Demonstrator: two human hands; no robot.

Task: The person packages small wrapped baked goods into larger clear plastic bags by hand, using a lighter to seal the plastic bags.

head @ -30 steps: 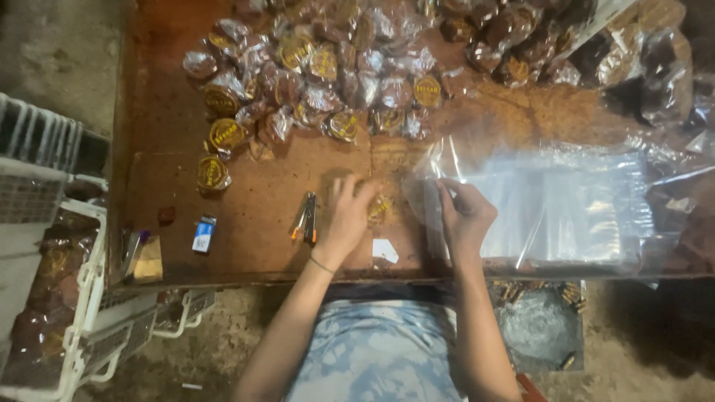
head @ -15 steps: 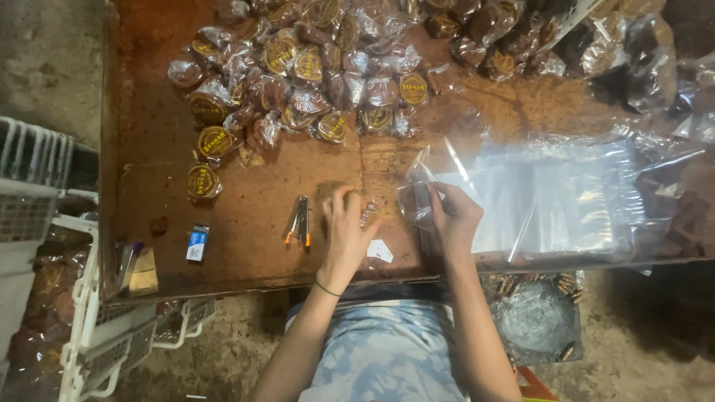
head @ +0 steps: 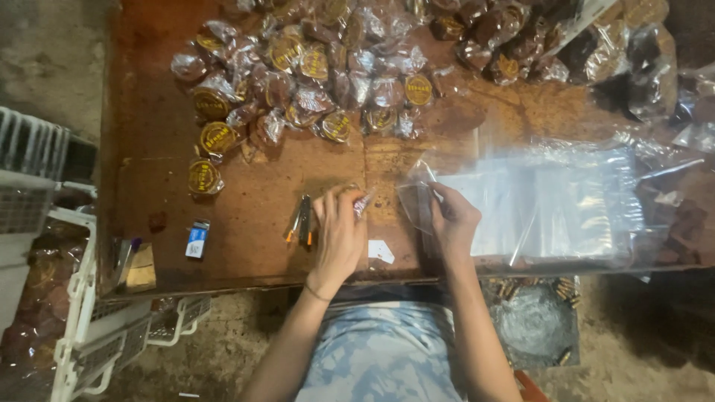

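Observation:
I look down on a brown wooden table (head: 246, 253). My left hand (head: 339, 231) rests near the front edge, its fingers closed on a small wrapped sweet (head: 360, 202). My right hand (head: 452, 219) pinches the edge of a small clear plastic bag (head: 417, 197), which lies at the left end of a stack of clear bags (head: 551, 205). Just left of my left hand lie a few thin pens or tools (head: 302, 222). A small white scrap (head: 380, 251) sits between my wrists.
A heap of wrapped brown sweets with round gold labels (head: 313, 67) covers the far side. More filled bags (head: 596, 45) sit at the far right. A small blue and white box (head: 197, 240) lies at front left. White plastic crates (head: 45, 246) stand left of the table.
The view has drifted slightly. Both hands stay at the front edge; the right hand has lifted the small clear bag's edge a little.

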